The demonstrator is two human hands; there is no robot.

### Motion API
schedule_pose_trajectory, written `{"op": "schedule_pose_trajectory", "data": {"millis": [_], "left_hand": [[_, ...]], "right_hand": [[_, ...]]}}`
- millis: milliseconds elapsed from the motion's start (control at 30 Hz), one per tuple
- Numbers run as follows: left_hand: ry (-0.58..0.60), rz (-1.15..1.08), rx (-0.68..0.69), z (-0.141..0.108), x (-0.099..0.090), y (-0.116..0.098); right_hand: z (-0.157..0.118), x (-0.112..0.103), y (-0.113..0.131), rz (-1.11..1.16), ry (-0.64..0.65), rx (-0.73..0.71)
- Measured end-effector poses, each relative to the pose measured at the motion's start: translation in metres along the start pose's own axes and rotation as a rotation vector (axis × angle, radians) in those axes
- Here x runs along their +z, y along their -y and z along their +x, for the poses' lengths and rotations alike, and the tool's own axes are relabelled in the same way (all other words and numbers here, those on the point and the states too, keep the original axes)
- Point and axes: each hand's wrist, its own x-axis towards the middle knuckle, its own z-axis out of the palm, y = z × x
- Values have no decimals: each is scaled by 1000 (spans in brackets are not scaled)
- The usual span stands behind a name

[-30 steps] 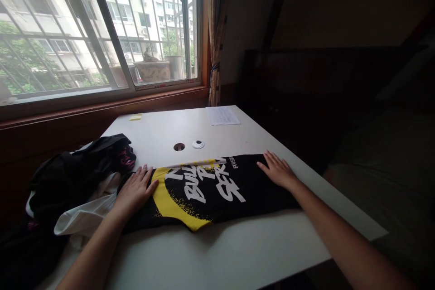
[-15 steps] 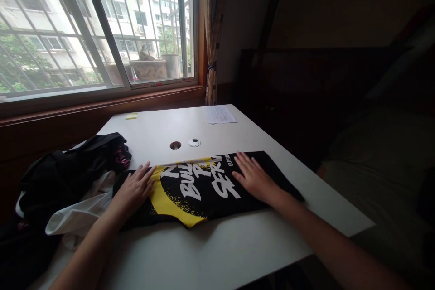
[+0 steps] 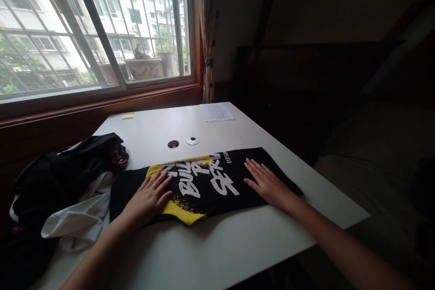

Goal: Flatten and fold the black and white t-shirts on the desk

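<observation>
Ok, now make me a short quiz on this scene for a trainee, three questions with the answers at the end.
1. Multiple choice: what lies under the left hand?
A. a curtain
B. a black-and-yellow garment
C. a sheet of paper

2. True or false: the fingers of the right hand are extended, not curled into a fist.

3. Fill in the blank: as pictured, the heaped clothes on the white table lie to the ____ of the garment.

Key: 1. B; 2. True; 3. left
</observation>
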Motion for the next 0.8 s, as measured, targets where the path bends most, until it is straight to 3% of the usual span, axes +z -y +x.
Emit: {"op": "schedule_pose_trajectory", "data": {"millis": [200, 367, 500, 667, 800], "left_hand": [[19, 1, -4, 0, -4, -3], [46, -29, 13, 0, -16, -10], [100, -118, 124, 0, -34, -39], [147, -219, 457, -1, -47, -94], [127, -198, 550, -5, -48, -109]], "right_hand": [[-8, 2, -57, -53, 1, 164], [-10, 5, -77, -55, -36, 264], [-11, 8, -78, -56, -69, 281], [-10, 11, -80, -42, -71, 291], [-10, 15, -89, -44, -100, 294]]}}
